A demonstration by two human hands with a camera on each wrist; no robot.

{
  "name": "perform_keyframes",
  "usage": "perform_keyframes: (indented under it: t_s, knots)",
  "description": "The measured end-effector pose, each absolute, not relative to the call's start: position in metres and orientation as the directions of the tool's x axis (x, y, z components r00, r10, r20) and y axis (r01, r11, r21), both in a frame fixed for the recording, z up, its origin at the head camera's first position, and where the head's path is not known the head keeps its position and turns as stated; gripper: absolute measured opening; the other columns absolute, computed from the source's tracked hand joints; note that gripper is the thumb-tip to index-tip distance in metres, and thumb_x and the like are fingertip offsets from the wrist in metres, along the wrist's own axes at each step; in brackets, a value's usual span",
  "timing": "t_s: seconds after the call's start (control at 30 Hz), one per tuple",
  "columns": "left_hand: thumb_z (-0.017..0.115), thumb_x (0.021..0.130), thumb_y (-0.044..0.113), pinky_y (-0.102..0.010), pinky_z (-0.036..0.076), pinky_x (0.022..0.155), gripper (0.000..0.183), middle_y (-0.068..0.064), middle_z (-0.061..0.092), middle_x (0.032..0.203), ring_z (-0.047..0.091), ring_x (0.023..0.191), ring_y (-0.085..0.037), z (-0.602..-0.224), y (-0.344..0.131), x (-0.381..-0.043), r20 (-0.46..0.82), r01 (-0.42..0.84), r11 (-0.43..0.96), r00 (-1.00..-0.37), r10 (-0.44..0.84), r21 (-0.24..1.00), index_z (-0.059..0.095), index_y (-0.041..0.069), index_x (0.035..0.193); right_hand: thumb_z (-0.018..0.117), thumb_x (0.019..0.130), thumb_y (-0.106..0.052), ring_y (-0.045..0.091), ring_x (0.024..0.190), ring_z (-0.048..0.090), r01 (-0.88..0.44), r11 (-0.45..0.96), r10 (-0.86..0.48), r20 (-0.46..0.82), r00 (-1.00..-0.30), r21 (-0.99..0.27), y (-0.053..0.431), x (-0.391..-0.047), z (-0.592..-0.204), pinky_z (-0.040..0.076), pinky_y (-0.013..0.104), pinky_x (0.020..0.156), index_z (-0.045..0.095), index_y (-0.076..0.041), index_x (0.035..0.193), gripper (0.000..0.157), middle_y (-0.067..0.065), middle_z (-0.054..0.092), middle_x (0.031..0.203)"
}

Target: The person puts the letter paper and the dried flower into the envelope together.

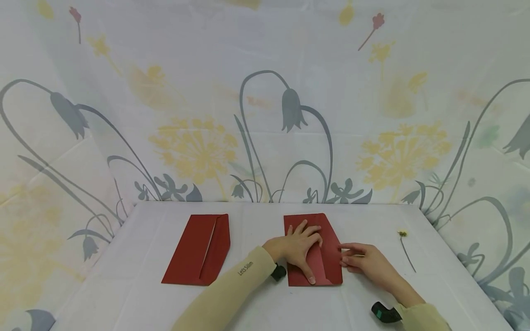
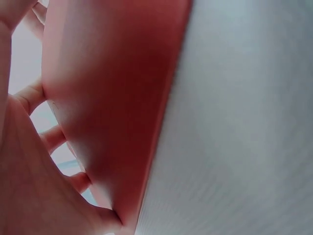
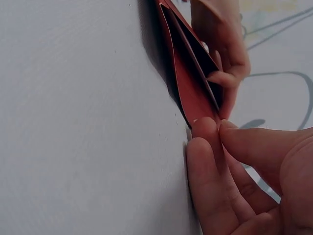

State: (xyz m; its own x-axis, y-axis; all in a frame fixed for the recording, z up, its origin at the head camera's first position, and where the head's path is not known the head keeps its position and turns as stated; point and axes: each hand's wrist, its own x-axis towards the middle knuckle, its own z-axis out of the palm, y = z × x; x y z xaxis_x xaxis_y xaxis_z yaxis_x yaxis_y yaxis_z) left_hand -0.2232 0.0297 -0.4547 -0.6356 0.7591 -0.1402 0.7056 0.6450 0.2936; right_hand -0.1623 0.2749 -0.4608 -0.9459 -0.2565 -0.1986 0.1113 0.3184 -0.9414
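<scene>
A red envelope [image 1: 332,239] lies on the white table with its flap unfolded to the right. My left hand [image 1: 296,250] rests on the envelope's body with fingers spread, the thumb near its lower edge. Beside that thumb shows a lighter pink patch of the paper. At the flap's right edge, my right hand [image 1: 370,266] pinches the paper between thumb and fingertips, as the right wrist view also shows. There the envelope's mouth [image 3: 188,81] gapes, with a thin layer standing inside it. The left wrist view has the left fingertips along the red paper [image 2: 117,98].
A second red envelope [image 1: 192,248] lies to the left, its flap folded over. To the right is a small yellow flower [image 1: 402,234] on a thin stem. A flower-printed cloth [image 1: 265,151] hangs behind the table. Black wrist devices [image 1: 385,313] sit on both wrists.
</scene>
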Motion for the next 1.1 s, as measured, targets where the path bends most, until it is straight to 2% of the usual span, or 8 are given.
perform_keyframes:
  t_s: [0.13, 0.33, 0.53, 0.67, 0.77, 0.87, 0.93, 1.1]
  knots:
    - [0.075, 0.052, 0.071, -0.064, 0.017, 0.104, 0.076, 0.009, 0.008, 0.154, -0.002, 0.142, -0.031, -0.455, 0.029, -0.223, -0.146, 0.704, 0.647, -0.636, 0.758, 0.291, 0.038, 0.033, 0.107, 0.064, 0.088, -0.012, 0.022, 0.093, 0.065, 0.093, 0.338, -0.225, -0.176, -0.958, -0.937, 0.288, -0.159, -0.456, 0.054, 0.032, 0.075, 0.049, 0.008, 0.128, 0.047, 0.017, 0.061, 0.107]
    - [0.076, 0.053, 0.070, -0.064, 0.016, 0.104, 0.076, 0.008, 0.008, 0.154, -0.002, 0.142, -0.031, -0.454, 0.029, -0.223, -0.154, 0.701, 0.649, -0.635, 0.757, 0.296, 0.038, 0.033, 0.108, 0.064, 0.089, -0.015, 0.013, 0.087, 0.065, 0.083, 0.380, -0.104, -0.132, -0.986, -0.921, 0.315, -0.158, -0.445, 0.054, 0.029, 0.075, 0.049, 0.009, 0.127, 0.047, 0.019, 0.062, 0.109]
    - [0.075, 0.053, 0.070, -0.064, 0.016, 0.105, 0.076, 0.009, 0.008, 0.154, -0.002, 0.142, -0.031, -0.455, 0.030, -0.223, -0.157, 0.702, 0.650, -0.635, 0.757, 0.292, 0.038, 0.034, 0.108, 0.061, 0.092, -0.022, 0.002, 0.085, 0.064, 0.016, 0.484, 0.011, -0.012, -1.000, -0.875, 0.344, -0.152, -0.434, 0.054, 0.023, 0.072, 0.050, 0.008, 0.127, 0.047, 0.020, 0.062, 0.111]
    - [0.075, 0.052, 0.071, -0.063, 0.016, 0.105, 0.076, 0.010, 0.008, 0.153, -0.003, 0.142, -0.030, -0.456, 0.030, -0.224, -0.159, 0.702, 0.651, -0.636, 0.755, 0.289, 0.038, 0.034, 0.108, 0.064, 0.090, -0.026, 0.000, 0.079, 0.063, 0.003, 0.554, 0.107, 0.068, -0.992, -0.833, 0.361, -0.148, -0.433, 0.053, 0.021, 0.066, 0.054, 0.006, 0.122, 0.046, -0.003, 0.066, 0.101]
    - [0.074, 0.052, 0.072, -0.063, 0.016, 0.105, 0.076, 0.010, 0.008, 0.153, -0.003, 0.142, -0.030, -0.457, 0.031, -0.225, -0.163, 0.701, 0.654, -0.637, 0.754, 0.283, 0.038, 0.035, 0.108, 0.065, 0.089, -0.031, -0.008, 0.076, 0.058, 0.044, 0.611, 0.192, 0.094, -0.977, -0.790, 0.372, -0.144, -0.435, 0.049, 0.019, 0.062, 0.058, 0.003, 0.118, 0.045, -0.020, 0.064, 0.091]
    - [0.074, 0.052, 0.072, -0.063, 0.016, 0.105, 0.076, 0.011, 0.008, 0.153, -0.003, 0.142, -0.029, -0.457, 0.032, -0.225, -0.167, 0.700, 0.657, -0.639, 0.751, 0.279, 0.038, 0.035, 0.108, 0.064, 0.088, -0.035, -0.015, 0.073, 0.049, 0.115, 0.658, 0.271, 0.092, -0.958, -0.744, 0.382, -0.141, -0.438, 0.043, 0.019, 0.060, 0.060, -0.001, 0.117, 0.045, -0.023, 0.062, 0.086]
    - [0.074, 0.052, 0.071, -0.063, 0.015, 0.105, 0.076, 0.011, 0.008, 0.153, -0.003, 0.142, -0.029, -0.457, 0.032, -0.224, -0.170, 0.697, 0.660, -0.641, 0.749, 0.278, 0.038, 0.035, 0.108, 0.063, 0.089, -0.036, -0.018, 0.072, 0.045, 0.153, 0.674, 0.304, 0.083, -0.949, -0.723, 0.386, -0.139, -0.440, 0.041, 0.019, 0.060, 0.060, -0.001, 0.117, 0.046, -0.023, 0.060, 0.085]
    - [0.075, 0.052, 0.071, -0.063, 0.015, 0.106, 0.076, 0.010, 0.008, 0.154, -0.003, 0.142, -0.030, -0.455, 0.031, -0.223, -0.178, 0.693, 0.664, -0.642, 0.745, 0.280, 0.038, 0.034, 0.108, 0.060, 0.090, -0.037, -0.011, 0.073, 0.044, 0.239, 0.672, 0.347, 0.012, -0.938, -0.701, 0.394, -0.142, -0.447, 0.040, 0.023, 0.058, 0.055, 0.000, 0.122, 0.049, 0.007, 0.066, 0.101]
